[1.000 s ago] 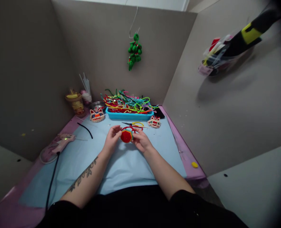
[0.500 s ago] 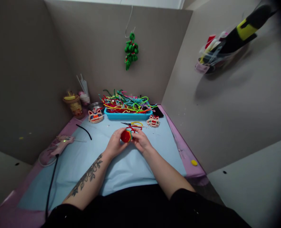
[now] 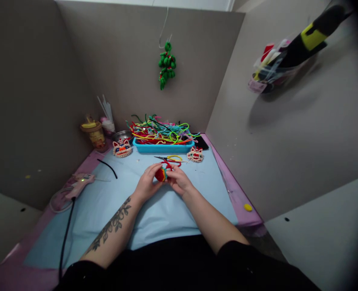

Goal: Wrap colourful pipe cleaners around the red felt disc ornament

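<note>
Between my two hands is a small round craft piece [image 3: 160, 175], red with yellow and teal bands, apparently made of pipe cleaners. My left hand [image 3: 147, 181] grips its left side, with the fingers curled over the top. On the other side, my right hand [image 3: 179, 179] pinches the teal edge, where a red strand loops up. Just beyond the fingers lie scissors [image 3: 169, 158] with yellow and red handles. Two lion-head pieces lie on the table, a larger one [image 3: 122, 148] at left and a smaller one [image 3: 195, 154] at right.
A blue tray [image 3: 163, 148] heaped with colourful pipe cleaners stands at the back. At left are a pink glue gun [image 3: 79, 186] with its cord, a black pipe cleaner [image 3: 107, 167] and a cup [image 3: 93, 134]. Partitions enclose the table; a holder [image 3: 259, 83] hangs at right.
The round piece has turned between my hands: its red face shows less, and more of the yellow and teal bands shows. Both hands stay in nearly the same place.
</note>
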Motion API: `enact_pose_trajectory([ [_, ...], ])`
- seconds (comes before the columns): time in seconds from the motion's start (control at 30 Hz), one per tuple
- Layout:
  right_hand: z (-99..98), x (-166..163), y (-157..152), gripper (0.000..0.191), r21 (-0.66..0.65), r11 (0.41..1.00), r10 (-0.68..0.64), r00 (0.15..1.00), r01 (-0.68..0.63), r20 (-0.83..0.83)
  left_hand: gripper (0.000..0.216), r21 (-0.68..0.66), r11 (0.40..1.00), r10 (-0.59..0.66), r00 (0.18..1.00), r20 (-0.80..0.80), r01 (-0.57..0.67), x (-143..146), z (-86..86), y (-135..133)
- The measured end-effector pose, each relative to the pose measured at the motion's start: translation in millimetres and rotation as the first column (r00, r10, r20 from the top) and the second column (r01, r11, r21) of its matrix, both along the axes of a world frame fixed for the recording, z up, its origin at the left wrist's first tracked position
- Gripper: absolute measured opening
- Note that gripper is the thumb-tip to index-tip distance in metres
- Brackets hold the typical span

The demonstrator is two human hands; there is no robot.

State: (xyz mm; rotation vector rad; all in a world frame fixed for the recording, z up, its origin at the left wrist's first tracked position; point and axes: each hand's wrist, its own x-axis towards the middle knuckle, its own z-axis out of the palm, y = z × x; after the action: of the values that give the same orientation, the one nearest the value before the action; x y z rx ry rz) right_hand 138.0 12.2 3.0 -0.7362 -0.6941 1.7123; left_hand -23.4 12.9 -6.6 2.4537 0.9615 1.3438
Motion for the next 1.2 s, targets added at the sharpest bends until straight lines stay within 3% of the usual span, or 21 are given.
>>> enact_pose_trajectory([
  [0.43, 0.1, 1.9, -0.3, 0.037, 0.03, 0.993, 0.116, 0.992, -0.114, -0.058, 0.054, 0.028, 1.0, -0.011, 1.0, 0.014, 0.01, -0.5, -0.2, -2.6],
  [0.97, 1.2, 3.6, -0.5, 0.041, 0.04, 0.993, 0.116, 0.993, -0.115, -0.017, 0.055, 0.09, 0.996, -0.001, 1.0, -0.016, 0.002, 1.5, 2.8, -6.6],
  [1.2, 6.1, 3.8, -1.6, 0.038, 0.018, 0.996, 0.081, 0.996, -0.082, 0.043, 0.057, 0.028, 1.0, -0.006, 1.0, 0.007, 0.006, 2.4, 0.5, -4.4],
])
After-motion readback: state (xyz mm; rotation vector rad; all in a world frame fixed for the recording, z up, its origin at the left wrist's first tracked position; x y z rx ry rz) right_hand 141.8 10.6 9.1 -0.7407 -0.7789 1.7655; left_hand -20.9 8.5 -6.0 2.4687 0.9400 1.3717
